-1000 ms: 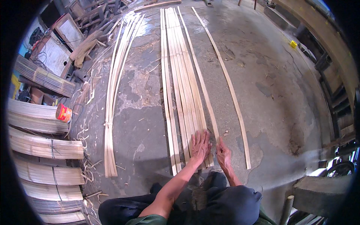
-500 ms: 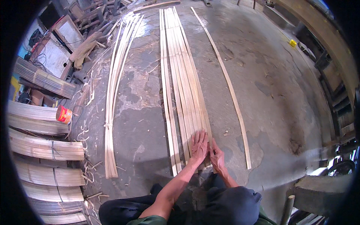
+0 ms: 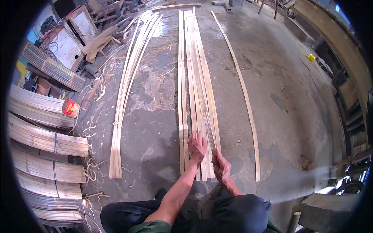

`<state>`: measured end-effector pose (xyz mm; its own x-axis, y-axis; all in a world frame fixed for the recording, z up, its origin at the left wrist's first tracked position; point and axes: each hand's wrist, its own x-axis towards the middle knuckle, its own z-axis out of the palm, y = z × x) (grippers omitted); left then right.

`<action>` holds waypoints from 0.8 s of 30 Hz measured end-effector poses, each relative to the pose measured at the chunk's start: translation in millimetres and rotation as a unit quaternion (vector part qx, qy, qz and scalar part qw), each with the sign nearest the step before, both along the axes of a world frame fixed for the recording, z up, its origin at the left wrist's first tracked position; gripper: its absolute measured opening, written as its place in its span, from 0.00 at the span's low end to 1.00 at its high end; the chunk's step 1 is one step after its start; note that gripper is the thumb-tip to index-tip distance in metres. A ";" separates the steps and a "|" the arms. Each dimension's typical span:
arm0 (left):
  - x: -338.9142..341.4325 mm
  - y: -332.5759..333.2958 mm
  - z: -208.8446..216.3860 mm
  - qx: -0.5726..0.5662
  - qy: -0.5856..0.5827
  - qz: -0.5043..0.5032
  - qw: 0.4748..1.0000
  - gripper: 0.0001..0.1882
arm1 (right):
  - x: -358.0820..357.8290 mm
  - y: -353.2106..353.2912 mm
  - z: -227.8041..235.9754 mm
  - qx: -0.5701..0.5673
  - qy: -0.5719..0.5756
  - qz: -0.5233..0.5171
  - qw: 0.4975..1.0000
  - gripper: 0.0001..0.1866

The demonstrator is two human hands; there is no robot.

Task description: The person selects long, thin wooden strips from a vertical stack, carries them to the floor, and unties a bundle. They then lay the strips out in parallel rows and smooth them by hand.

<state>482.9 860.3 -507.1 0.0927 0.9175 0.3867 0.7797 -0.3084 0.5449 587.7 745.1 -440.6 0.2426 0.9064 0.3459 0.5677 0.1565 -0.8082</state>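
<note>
I see both hands down on the strips (image 3: 196, 97), a flat row of long pale bamboo slats lying side by side on the concrete floor (image 3: 291, 116), running away from me up the frame. Left hand (image 3: 197, 145) lies flat, fingers spread, palm pressing the near ends of the strips; no closed grip, nothing held. Right hand (image 3: 221, 167) sits just beside it at the row's right edge, fingers curled toward one strip's end; can't tell whether it actually pinches it. Hands close together, not touching. A single strip (image 3: 243, 89) lies apart to the right. A tied bundle (image 3: 124, 101) of strips lies to the left, well apart. Far left: stacked bundles (image 3: 46, 139) and a red can (image 3: 70, 107). My dark trouser knees (image 3: 237, 211) show at the bottom edge.
</note>
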 end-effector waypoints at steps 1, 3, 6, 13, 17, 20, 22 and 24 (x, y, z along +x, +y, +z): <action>-1.0 2.3 3.9 -0.019 -0.010 0.013 1.000 0.22 | -3.5 3.8 -6.1 -0.005 0.019 -0.005 1.000 0.26; -14.0 9.9 7.5 -0.046 -0.036 0.013 0.998 0.23 | -12.5 10.9 -12.3 -0.111 0.139 -0.003 0.984 0.25; -24.8 7.8 8.3 -0.047 -0.011 0.080 0.996 0.23 | -26.1 20.0 -21.5 -0.214 0.178 0.022 0.960 0.25; -44.3 1.9 8.2 -0.050 0.006 0.105 0.993 0.22 | -52.5 21.0 -11.9 -0.221 0.229 0.061 0.946 0.26; -32.4 -7.1 18.8 -0.055 0.053 0.079 0.994 0.21 | -47.0 14.7 -20.7 -0.205 0.246 0.064 0.945 0.28; -28.7 -4.2 -9.2 -0.028 0.107 0.066 0.992 0.21 | -49.2 13.5 -12.8 -0.243 0.256 0.045 0.935 0.28; -39.0 1.0 -40.4 -0.080 0.175 0.064 0.979 0.23 | -52.6 18.6 -5.1 -0.246 0.262 0.051 0.932 0.27; -24.0 -4.2 -26.8 -0.090 0.146 0.047 0.984 0.23 | -43.3 15.0 -8.7 -0.233 0.200 0.039 0.951 0.27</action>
<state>458.9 856.1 -533.9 0.0865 0.9785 0.1874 0.9315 -0.1461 0.3330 544.4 760.1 -449.3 0.1969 0.9591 -0.2033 0.2021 -0.2426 -0.9488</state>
